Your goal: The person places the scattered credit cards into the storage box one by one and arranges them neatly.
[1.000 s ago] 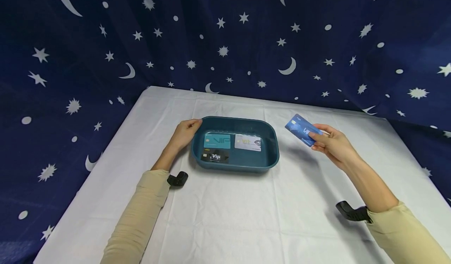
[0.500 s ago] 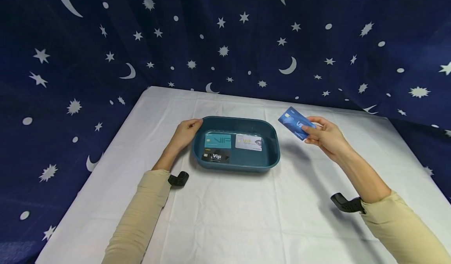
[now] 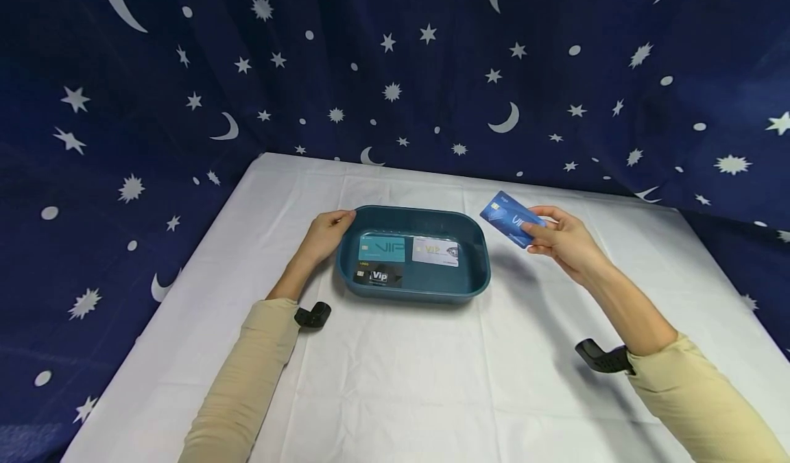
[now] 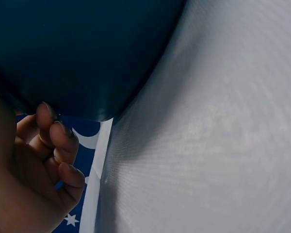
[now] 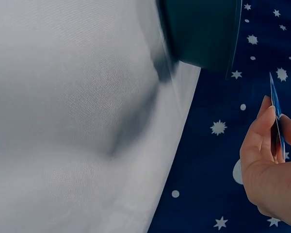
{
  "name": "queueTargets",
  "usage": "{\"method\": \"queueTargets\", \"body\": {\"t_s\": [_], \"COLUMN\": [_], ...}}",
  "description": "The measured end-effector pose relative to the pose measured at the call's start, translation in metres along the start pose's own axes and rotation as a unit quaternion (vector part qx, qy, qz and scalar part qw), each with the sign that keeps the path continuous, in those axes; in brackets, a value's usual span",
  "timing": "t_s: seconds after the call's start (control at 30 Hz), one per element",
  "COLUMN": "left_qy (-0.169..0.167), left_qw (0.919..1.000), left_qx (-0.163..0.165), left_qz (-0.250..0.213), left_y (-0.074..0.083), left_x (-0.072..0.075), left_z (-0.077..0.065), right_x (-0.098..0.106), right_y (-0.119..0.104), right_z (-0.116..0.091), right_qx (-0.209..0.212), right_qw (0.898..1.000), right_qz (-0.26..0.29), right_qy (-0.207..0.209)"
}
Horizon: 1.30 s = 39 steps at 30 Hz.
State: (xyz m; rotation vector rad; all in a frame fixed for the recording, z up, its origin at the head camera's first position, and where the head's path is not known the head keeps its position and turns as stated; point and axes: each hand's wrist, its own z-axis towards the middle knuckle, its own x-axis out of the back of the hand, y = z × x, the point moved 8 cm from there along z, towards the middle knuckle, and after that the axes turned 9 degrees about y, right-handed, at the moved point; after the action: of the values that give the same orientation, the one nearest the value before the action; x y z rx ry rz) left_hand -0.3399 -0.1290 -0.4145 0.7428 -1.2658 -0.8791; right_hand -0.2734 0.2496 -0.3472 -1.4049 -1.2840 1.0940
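Observation:
My right hand pinches a blue VIP card by its right end, thumb on the printed face, above the table to the right of a teal plastic tub. In the right wrist view the card appears nearly edge-on between thumb and fingers. At the tub's left end, my left hand grips the rim between thumb and fingers; the left wrist view shows the fingers bent against the wall. Inside the tub lie a teal card, a white card and a black card, all flat.
A white cloth covers the table. Behind it and at both sides hangs a dark blue curtain with stars and moons. Each wrist wears a black camera mount, one left and one right.
My right hand has moved left with the blue card, closer to the tub; it rose slightly first, then dipped a little. The left hand and the tub stay in place.

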Motion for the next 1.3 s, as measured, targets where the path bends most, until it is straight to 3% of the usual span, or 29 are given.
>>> {"method": "queueTargets", "body": {"t_s": [0.53, 0.83, 1.3], "left_qy": [-0.001, 0.001, -0.002], "left_qw": [1.0000, 0.9999, 0.9999], "left_qx": [-0.002, -0.005, -0.005], "left_qz": [0.009, 0.009, 0.010], "left_y": [0.000, 0.001, 0.001], "left_x": [0.002, 0.002, 0.001], "left_z": [-0.002, -0.001, -0.001], "right_x": [-0.026, -0.035, -0.046], "right_y": [0.001, 0.000, 0.003], "right_z": [0.006, 0.008, 0.012], "right_qx": [0.021, 0.034, 0.053], "right_qw": [0.996, 0.986, 0.977], "right_qz": [-0.088, -0.165, -0.204], "right_qy": [-0.014, -0.010, -0.016]}}
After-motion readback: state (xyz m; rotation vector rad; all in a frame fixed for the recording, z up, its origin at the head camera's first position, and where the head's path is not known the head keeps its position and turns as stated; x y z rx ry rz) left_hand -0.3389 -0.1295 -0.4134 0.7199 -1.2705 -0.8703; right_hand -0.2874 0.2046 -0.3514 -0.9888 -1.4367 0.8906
